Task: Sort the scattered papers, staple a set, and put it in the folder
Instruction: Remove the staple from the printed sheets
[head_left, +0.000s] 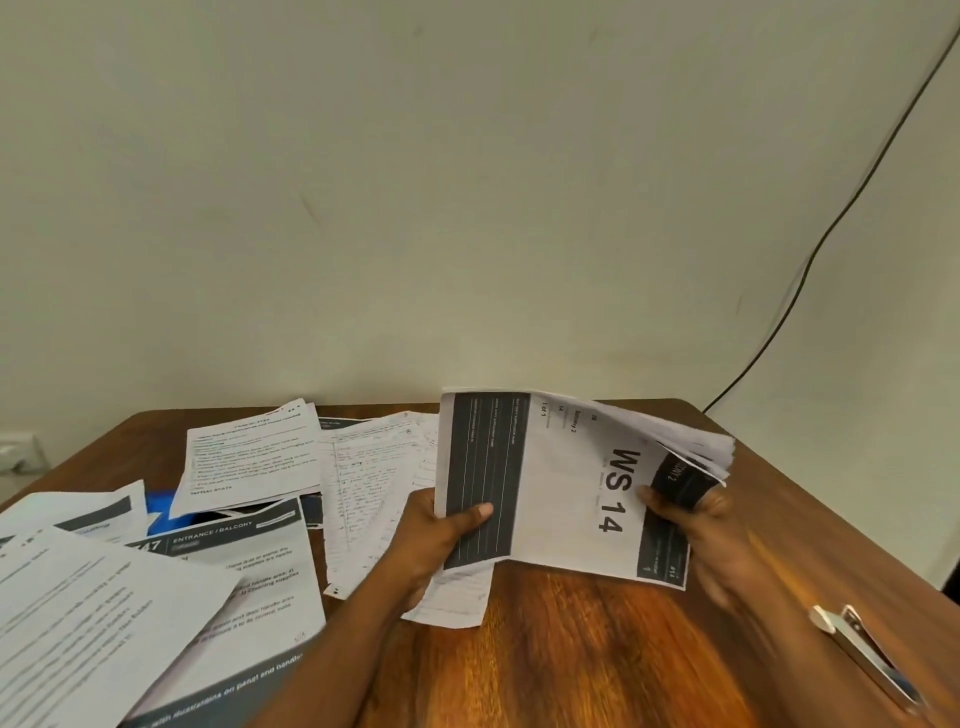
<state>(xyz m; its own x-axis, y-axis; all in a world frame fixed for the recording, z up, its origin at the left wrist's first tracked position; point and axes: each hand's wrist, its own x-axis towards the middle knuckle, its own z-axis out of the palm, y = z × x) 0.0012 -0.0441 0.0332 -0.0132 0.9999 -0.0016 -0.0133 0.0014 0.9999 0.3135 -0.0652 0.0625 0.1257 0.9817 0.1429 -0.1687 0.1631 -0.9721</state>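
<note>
While my left hand (441, 535) pinches one end of the paper stack (566, 483) and my right hand (696, 519) grips the other, above the table (571, 649), the light, floppy sheets fan apart; I'd hold the edges firmly. Stapler (867, 660) lies nearby.

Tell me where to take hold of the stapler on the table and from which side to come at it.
Grip the stapler across its long narrow body, about midway, coming down from above with the right hand, which is nearer. It lies flat on the table, running from its pale near-centre end toward the lower right corner, so thumb and fingers can close on its two long sides.
</note>
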